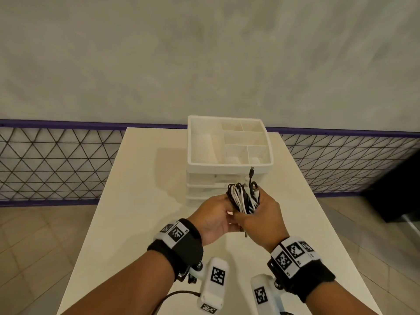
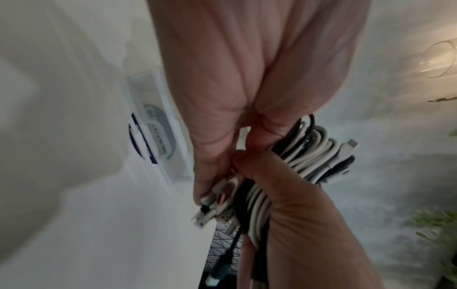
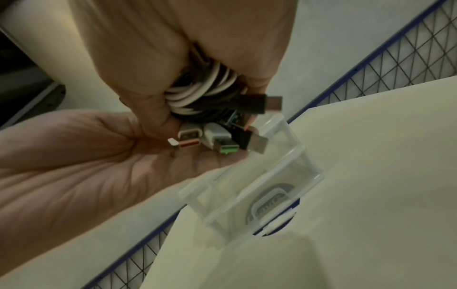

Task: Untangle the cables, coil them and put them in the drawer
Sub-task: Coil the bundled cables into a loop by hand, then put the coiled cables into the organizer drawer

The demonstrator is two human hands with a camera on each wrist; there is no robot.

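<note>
Both hands meet above the bench (image 1: 141,201). Right hand (image 1: 261,214) grip closed around a bundle of black and white cables (image 1: 242,197). Left hand (image 1: 216,218) cupped beneath, fingers probably loose; plug ends rest on its palm. Behind: white drawer unit (image 1: 229,164), compartment tray on top; drawers look closed, though the view is blurred.
</note>
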